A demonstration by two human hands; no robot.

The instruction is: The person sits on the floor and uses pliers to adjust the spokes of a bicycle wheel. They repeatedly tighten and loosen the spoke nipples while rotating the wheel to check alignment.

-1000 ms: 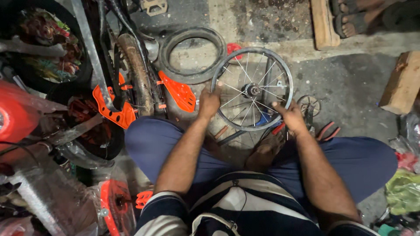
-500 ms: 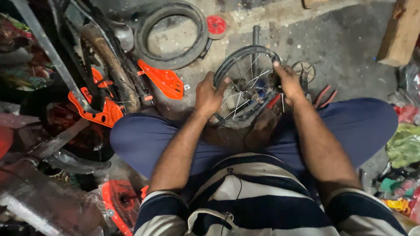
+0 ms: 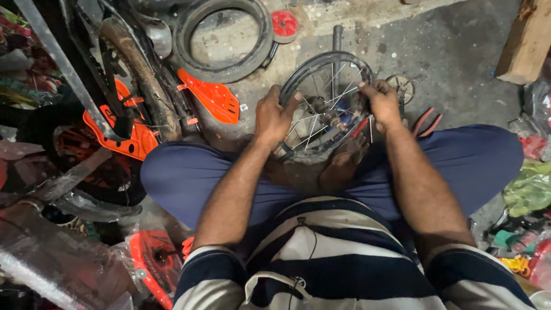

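A small spoked bicycle wheel (image 3: 321,74) stands tilted on the concrete floor in front of my crossed legs in blue trousers. My left hand (image 3: 274,117) grips its rim on the left side. My right hand (image 3: 383,104) holds the rim on the right, fingers curled over the edge near the spokes. The hub and axle sit between my hands. My bare foot (image 3: 344,163) rests just under the wheel.
A loose black tyre (image 3: 224,37) lies on the floor at the back, a red round part (image 3: 284,24) beside it. A bicycle frame with orange plastic guards (image 3: 209,97) stands to the left. Red-handled pliers (image 3: 427,120) lie right of the wheel. A wooden block (image 3: 525,40) sits far right.
The wheel has tipped up from lying flatter on the floor to a steeper tilt, and both hands have shifted round its rim, closer together. The view has moved forward and down.
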